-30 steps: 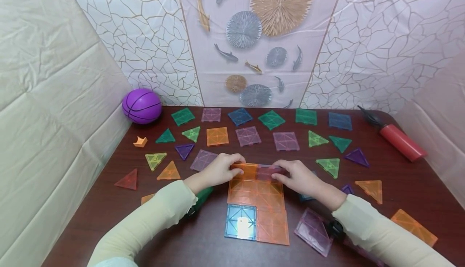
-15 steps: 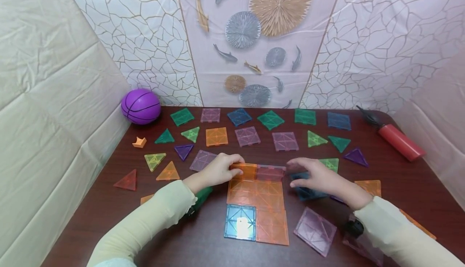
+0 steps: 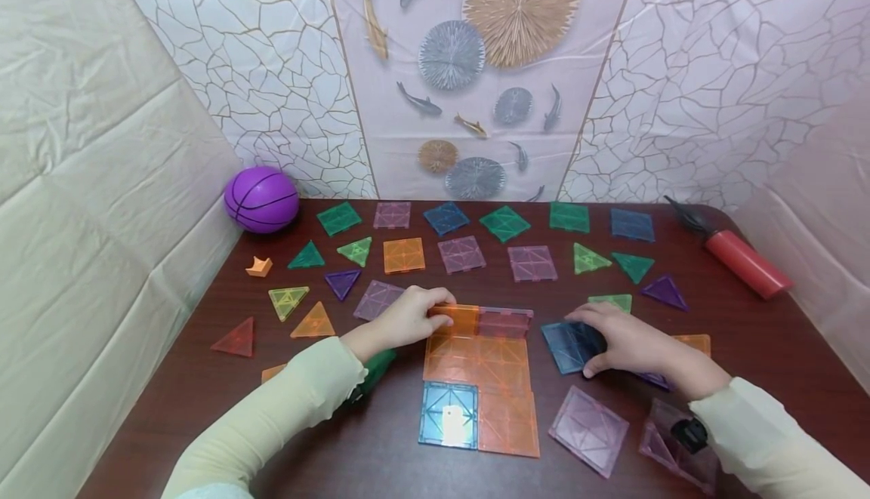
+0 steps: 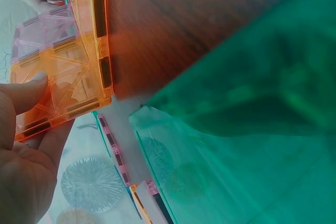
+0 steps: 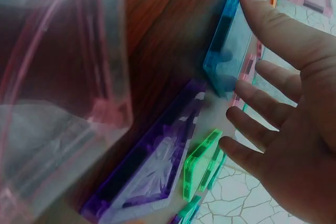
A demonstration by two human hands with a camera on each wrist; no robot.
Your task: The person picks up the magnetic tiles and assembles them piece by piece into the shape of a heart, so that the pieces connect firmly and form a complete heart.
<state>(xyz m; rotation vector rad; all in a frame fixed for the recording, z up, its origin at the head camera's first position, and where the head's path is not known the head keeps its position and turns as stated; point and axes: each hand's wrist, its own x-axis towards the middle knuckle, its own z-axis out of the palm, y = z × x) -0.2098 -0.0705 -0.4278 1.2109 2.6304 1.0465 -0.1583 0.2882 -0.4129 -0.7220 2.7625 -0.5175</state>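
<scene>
In the head view my left hand (image 3: 401, 323) pinches an upright orange square magnetic tile (image 3: 465, 321) between thumb and fingers. Beside that tile stands an upright purple tile (image 3: 504, 324). Both rise from the far edge of a flat patch of orange tiles (image 3: 503, 363), which a light blue tile (image 3: 435, 408) adjoins at the front left. My right hand (image 3: 628, 344) reaches over a dark blue square tile (image 3: 560, 342) lying on the table, thumb near its front edge and fingers toward its far side. The right wrist view shows these fingers spread beside the blue tile (image 5: 231, 40).
Rows of square tiles (image 3: 532, 263) and triangle tiles (image 3: 315, 321) lie about the table (image 3: 340, 450). Purple tiles (image 3: 590, 431) sit near my right forearm, and a green piece (image 3: 377, 369) by my left wrist. A purple ball (image 3: 261, 199) and red cylinder (image 3: 748, 263) stand at the back corners.
My right hand has let go of the upright purple tile and moved right to the dark blue tile. My left hand stays on the orange tile, and the upright tiles remain standing.
</scene>
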